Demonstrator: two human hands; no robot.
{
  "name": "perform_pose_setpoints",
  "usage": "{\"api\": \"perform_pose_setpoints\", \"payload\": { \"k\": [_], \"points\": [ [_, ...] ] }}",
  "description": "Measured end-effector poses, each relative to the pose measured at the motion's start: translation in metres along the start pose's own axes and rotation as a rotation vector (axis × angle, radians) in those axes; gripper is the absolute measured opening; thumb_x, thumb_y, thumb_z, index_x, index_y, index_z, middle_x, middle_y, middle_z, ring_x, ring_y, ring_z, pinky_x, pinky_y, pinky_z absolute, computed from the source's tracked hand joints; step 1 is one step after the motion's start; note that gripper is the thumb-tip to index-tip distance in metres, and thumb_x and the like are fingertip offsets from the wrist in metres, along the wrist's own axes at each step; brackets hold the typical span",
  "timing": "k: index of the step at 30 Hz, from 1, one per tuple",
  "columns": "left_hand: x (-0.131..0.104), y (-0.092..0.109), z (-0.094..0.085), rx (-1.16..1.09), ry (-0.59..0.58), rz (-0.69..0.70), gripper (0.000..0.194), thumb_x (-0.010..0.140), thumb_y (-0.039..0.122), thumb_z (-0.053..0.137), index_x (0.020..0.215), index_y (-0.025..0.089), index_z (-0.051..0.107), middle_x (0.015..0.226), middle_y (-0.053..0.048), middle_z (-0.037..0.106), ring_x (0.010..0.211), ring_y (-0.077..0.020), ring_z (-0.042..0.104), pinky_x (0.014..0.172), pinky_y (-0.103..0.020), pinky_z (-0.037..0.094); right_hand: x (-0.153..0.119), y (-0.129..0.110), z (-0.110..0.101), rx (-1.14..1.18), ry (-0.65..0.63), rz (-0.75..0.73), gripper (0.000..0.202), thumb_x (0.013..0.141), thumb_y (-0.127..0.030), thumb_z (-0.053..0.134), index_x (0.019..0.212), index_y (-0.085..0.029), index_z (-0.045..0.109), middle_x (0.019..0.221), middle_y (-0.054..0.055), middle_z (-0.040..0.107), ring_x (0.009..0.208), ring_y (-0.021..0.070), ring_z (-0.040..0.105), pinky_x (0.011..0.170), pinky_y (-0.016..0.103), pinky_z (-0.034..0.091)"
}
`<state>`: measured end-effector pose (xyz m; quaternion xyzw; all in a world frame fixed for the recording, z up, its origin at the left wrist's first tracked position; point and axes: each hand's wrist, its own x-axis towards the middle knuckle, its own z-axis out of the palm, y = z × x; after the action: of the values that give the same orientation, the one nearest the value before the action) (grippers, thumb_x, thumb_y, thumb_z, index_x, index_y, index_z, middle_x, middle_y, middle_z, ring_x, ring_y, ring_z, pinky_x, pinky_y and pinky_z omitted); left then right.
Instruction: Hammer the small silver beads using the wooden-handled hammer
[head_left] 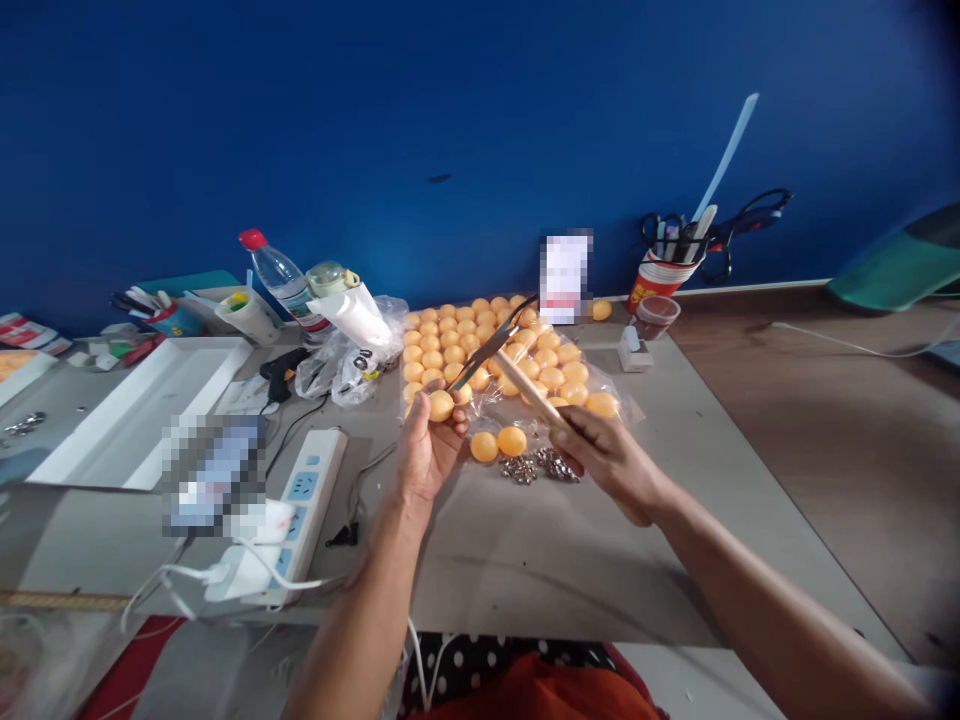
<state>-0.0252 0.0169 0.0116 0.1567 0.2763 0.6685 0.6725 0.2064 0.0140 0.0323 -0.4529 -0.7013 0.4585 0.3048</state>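
An orange ball (440, 406) is held between the fingers of my left hand (433, 450). My right hand (607, 455) grips the light wooden handle of a tool (529, 388). The tool's dark metal part (484, 358) slants down, its tip close to the top of the held ball; whether they touch is unclear. Two loose orange balls (498, 444) lie on the table between my hands. Just in front of them are small piles of shiny metal pieces (536, 467). Behind my hands, many orange balls (454, 338) sit in rows in clear plastic.
A white power strip (309, 500) with plugs and cables lies to the left, near a phone (217, 475) and a white tray (142, 410). A clear bottle (281, 275) and a glue gun (283, 375) are farther back. At right stands a cup of tools (660, 272).
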Motion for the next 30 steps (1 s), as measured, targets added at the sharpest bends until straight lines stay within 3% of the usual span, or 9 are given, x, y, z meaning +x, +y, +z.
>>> {"api": "perform_pose_setpoints", "payload": {
  "k": [3, 6, 9, 13, 18, 30],
  "points": [
    [-0.001, 0.001, 0.003, 0.045, 0.001, 0.051, 0.03, 0.073, 0.03, 0.08, 0.096, 0.019, 0.065, 0.085, -0.002, 0.066, 0.066, -0.0079, 0.058, 0.057, -0.019, 0.046, 0.01, 0.017, -0.005, -0.326, 0.227, -0.048, 0.015, 0.088, -0.033, 0.051, 0.09, -0.019, 0.055, 0.067, 0.0, 0.055, 0.059, 0.0148, 0.048, 0.055, 0.027, 0.037],
    [-0.003, 0.001, 0.006, 0.106, -0.002, 0.073, 0.034, 0.067, 0.018, 0.082, 0.096, 0.02, 0.065, 0.084, 0.0, 0.066, 0.067, -0.0073, 0.058, 0.059, -0.018, 0.046, 0.019, 0.036, -0.01, -0.508, 0.364, -0.095, 0.025, 0.084, -0.029, 0.052, 0.104, -0.016, 0.059, 0.08, 0.006, 0.064, 0.066, 0.0188, 0.055, 0.062, 0.03, 0.042],
    [-0.007, 0.0, 0.009, 0.158, -0.051, 0.057, 0.039, 0.066, 0.018, 0.083, 0.1, 0.021, 0.064, 0.088, 0.0, 0.065, 0.068, -0.0082, 0.06, 0.062, -0.02, 0.047, 0.022, 0.046, -0.013, -0.649, 0.431, -0.084, 0.033, 0.083, -0.027, 0.053, 0.113, -0.017, 0.059, 0.095, 0.011, 0.068, 0.073, 0.0219, 0.059, 0.064, 0.031, 0.043],
    [-0.01, -0.003, 0.012, 0.227, -0.12, 0.055, 0.044, 0.068, 0.024, 0.082, 0.107, 0.022, 0.062, 0.095, -0.002, 0.065, 0.071, -0.011, 0.063, 0.065, -0.023, 0.05, 0.02, 0.043, -0.012, -0.793, 0.417, -0.022, 0.033, 0.083, -0.023, 0.052, 0.115, -0.018, 0.06, 0.108, 0.012, 0.069, 0.074, 0.0221, 0.061, 0.062, 0.03, 0.042],
    [-0.009, -0.004, 0.012, 0.281, -0.13, 0.065, 0.038, 0.073, 0.029, 0.079, 0.105, 0.021, 0.061, 0.096, -0.004, 0.066, 0.067, -0.0101, 0.06, 0.06, -0.022, 0.047, 0.021, 0.041, -0.011, -0.76, 0.392, -0.037, 0.03, 0.085, -0.023, 0.052, 0.113, -0.018, 0.061, 0.107, 0.011, 0.069, 0.08, 0.0234, 0.063, 0.065, 0.03, 0.043],
    [-0.01, -0.008, 0.006, 0.379, -0.127, 0.058, 0.031, 0.073, 0.02, 0.075, 0.094, 0.022, 0.053, 0.091, 0.001, 0.061, 0.061, -0.0065, 0.056, 0.059, -0.019, 0.041, 0.017, 0.039, 0.005, -0.752, 0.266, -0.11, 0.035, 0.084, -0.022, 0.055, 0.118, -0.018, 0.06, 0.109, 0.01, 0.071, 0.082, 0.0219, 0.066, 0.068, 0.027, 0.048]
  ]
}}
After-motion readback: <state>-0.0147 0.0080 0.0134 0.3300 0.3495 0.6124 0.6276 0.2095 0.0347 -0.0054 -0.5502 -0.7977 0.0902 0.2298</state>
